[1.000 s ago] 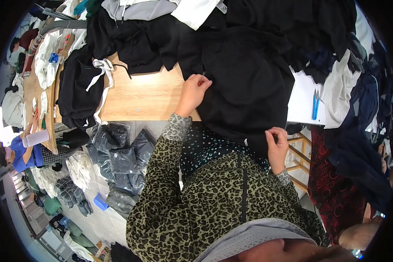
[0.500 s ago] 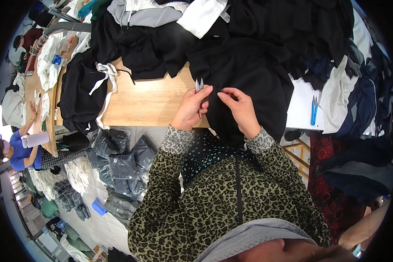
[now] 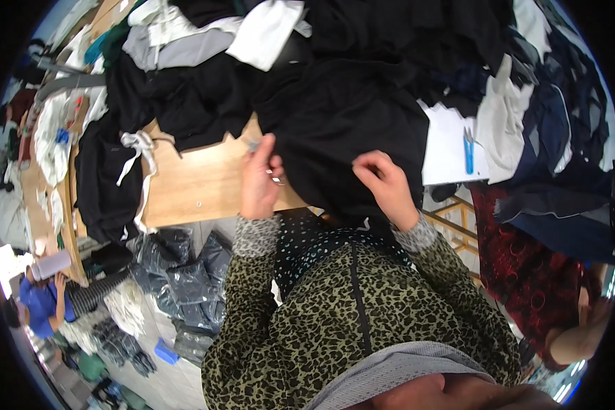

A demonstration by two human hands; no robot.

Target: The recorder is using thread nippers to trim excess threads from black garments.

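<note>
My left hand (image 3: 260,181) is closed around a small pair of metal scissors (image 3: 253,146). Blurred blade tips show beyond the fingers, and a handle loop shows by the palm. Spread over the table edge toward my lap is a black garment (image 3: 348,123). Over its lower part hovers my right hand (image 3: 389,184), its thumb and forefinger drawn together. Whatever those fingers pinch, if anything, is too small to make out. A gap separates the two hands.
Black clothes with white drawstrings (image 3: 140,154) lie on the wooden table (image 3: 198,178). Blue snips (image 3: 469,154) rest on white paper (image 3: 451,143) at right. Plastic-wrapped packages (image 3: 184,273) cover the floor at left. A person in blue (image 3: 41,304) is far left; another person's arm (image 3: 581,342) is lower right.
My hands have moved apart, the left one going left with the scissors and the right one slightly down. The whole view has turned and shifted.
</note>
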